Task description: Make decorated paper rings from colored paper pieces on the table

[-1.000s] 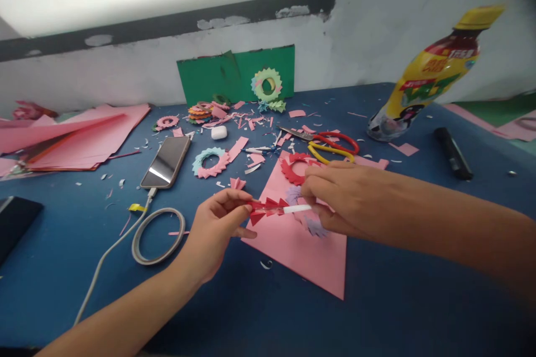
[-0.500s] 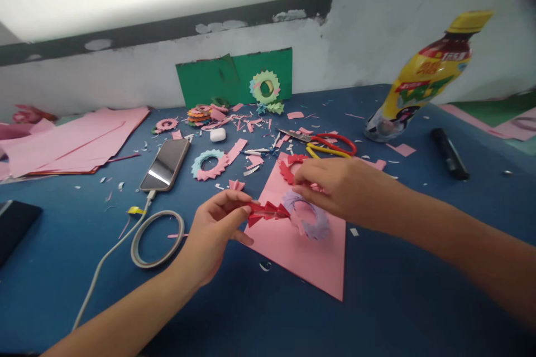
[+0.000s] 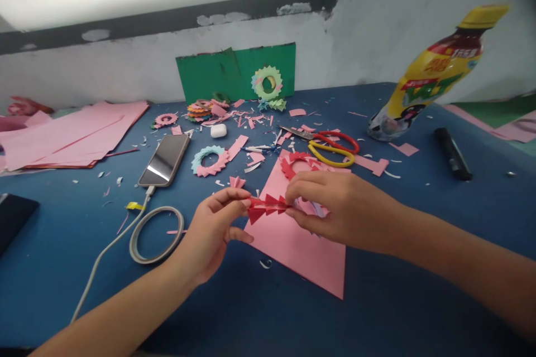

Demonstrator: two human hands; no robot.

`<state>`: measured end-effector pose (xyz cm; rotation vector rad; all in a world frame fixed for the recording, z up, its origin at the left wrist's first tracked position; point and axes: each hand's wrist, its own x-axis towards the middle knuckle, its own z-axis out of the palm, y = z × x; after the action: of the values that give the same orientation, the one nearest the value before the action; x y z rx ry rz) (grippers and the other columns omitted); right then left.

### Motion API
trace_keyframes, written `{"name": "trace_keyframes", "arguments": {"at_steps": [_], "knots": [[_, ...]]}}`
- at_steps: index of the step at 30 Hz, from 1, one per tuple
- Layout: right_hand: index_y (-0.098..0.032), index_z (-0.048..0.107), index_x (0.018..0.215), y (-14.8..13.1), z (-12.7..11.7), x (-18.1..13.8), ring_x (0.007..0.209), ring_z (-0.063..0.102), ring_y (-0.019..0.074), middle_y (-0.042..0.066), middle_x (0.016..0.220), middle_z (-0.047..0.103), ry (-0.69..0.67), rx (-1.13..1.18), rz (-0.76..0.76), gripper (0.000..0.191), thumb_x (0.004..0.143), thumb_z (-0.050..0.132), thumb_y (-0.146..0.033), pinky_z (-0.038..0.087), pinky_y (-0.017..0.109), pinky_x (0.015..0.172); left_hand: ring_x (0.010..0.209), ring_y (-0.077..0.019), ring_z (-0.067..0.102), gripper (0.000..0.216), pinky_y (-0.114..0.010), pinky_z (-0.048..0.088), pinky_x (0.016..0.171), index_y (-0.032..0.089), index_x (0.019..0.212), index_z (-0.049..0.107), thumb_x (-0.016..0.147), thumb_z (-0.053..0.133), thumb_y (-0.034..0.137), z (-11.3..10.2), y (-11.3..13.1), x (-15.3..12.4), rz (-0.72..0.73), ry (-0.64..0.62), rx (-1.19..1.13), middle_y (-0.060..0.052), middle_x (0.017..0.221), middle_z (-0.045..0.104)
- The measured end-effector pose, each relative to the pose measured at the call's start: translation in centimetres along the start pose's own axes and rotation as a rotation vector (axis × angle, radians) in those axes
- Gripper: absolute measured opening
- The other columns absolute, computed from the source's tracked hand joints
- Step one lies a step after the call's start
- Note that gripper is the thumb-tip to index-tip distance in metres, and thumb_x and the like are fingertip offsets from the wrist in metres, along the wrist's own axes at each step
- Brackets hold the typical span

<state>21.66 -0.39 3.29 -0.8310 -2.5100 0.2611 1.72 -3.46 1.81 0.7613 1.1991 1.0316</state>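
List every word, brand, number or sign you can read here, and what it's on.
Drink bottle, yellow label: large green letters, possibly "VLT"; too blurred to confirm.
Same label: orange characters and white text on a red strip; unreadable.
Bottle's neck band: white characters; too blurred.
No other readable text.

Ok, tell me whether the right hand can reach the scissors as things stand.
Probably yes: the scissors lie just beyond the right hand with nothing covering their handles, though its fingertips are at the red folded-paper strip and would likely have to leave it.
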Motion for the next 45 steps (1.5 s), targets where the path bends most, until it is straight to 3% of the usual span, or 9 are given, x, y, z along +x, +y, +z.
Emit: {"name": "trace_keyframes", "arguments": {"at_steps": [13,19,24,29,37,45], "knots": [[-0.016,0.059,0.077,-0.6,0.3,-0.1,0.071,0.059,0.0131,0.005,0.077,0.063,0.034,-0.144,-0.104,0.016,0.084,0.045,-0.014,0.044,0.023,0.063,0.057,-0.0070,0.052,0.016,-0.014,0.050,0.037,0.015,0.081,0.061,0.066,0.065,0.016,0.0,0.3,-0.2,-0.058,-0.010,-0.049,0.000,0.073,0.058],[-0.015,0.063,0.073,-0.7,0.3,-0.2,0.071,0.060,0.0145,0.005,0.075,0.065,0.122,-0.229,-0.174,0.022,0.085,0.045,-0.016,0.045,0.026,0.064,0.055,-0.0070,0.054,0.016,-0.013,0.050,0.039,0.015,0.084,0.060,0.068,0.064,0.018,-0.1,0.3,0.1,-0.104,-0.011,-0.098,0.000,0.072,0.059],[-0.017,0.065,0.077,-0.5,-0.7,-0.1,0.071,0.060,0.0139,0.005,0.085,0.066,-0.014,-0.107,-0.168,0.018,0.085,0.049,-0.018,0.045,0.026,0.065,0.058,-0.0075,0.054,0.014,-0.014,0.051,0.038,0.015,0.077,0.062,0.065,0.068,0.018,-0.1,0.3,-0.2,0.010,-0.014,-0.029,0.001,0.074,0.060],[-0.018,0.064,0.075,-0.3,-2.0,0.0,0.074,0.060,0.0131,0.002,0.082,0.066,-0.109,-0.044,-0.194,0.013,0.083,0.053,-0.018,0.044,0.024,0.066,0.055,-0.0078,0.056,0.011,-0.013,0.051,0.038,0.015,0.074,0.062,0.066,0.069,0.019,0.1,0.2,-0.7,0.121,-0.021,0.039,0.001,0.074,0.064],[-0.018,0.067,0.076,-0.7,-1.2,-0.3,0.067,0.061,0.0144,0.004,0.075,0.067,0.069,-0.165,-0.200,0.016,0.083,0.054,-0.021,0.044,0.026,0.064,0.051,-0.0062,0.057,0.009,-0.013,0.052,0.041,0.016,0.072,0.062,0.067,0.069,0.019,0.0,0.1,-0.8,0.211,0.000,0.038,0.002,0.076,0.065],[-0.018,0.065,0.074,-1.6,-1.4,0.0,0.060,0.059,0.0107,0.000,0.066,0.067,0.207,-0.023,-0.060,0.009,0.080,0.057,-0.017,0.046,0.022,0.059,0.057,-0.0081,0.059,0.008,-0.014,0.052,0.043,0.017,0.073,0.063,0.069,0.068,0.021,-0.4,-0.2,-0.9,0.287,-0.016,0.049,0.001,0.078,0.067]]}}
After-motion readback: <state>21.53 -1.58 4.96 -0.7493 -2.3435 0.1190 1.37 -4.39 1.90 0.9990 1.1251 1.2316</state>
